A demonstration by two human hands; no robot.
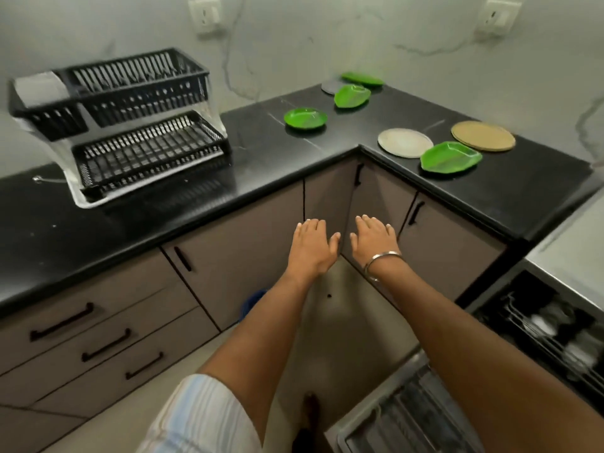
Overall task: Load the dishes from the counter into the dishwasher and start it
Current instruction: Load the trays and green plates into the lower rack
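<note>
Several dishes lie on the black L-shaped counter (327, 148): a round green plate (305, 120), a green leaf-shaped plate (351, 95), another green plate (361, 78) at the back, a small grey plate (329, 87), a white plate (404, 142), a tan plate (483, 136) and a green leaf-shaped plate (450, 157) near the counter's edge. My left hand (313, 245) and my right hand (373, 238) are held out side by side in front of the corner cabinets, palms down, fingers straight, holding nothing. The open dishwasher (539, 325) is at the lower right, its rack (408, 416) pulled out.
A black two-tier dish rack (130, 125) stands on the counter at the left. Grey cabinet doors and drawers (98, 338) with black handles run below the counter. A steel surface (568, 243) sits above the dishwasher. A blue object (253, 300) shows on the floor behind my left forearm.
</note>
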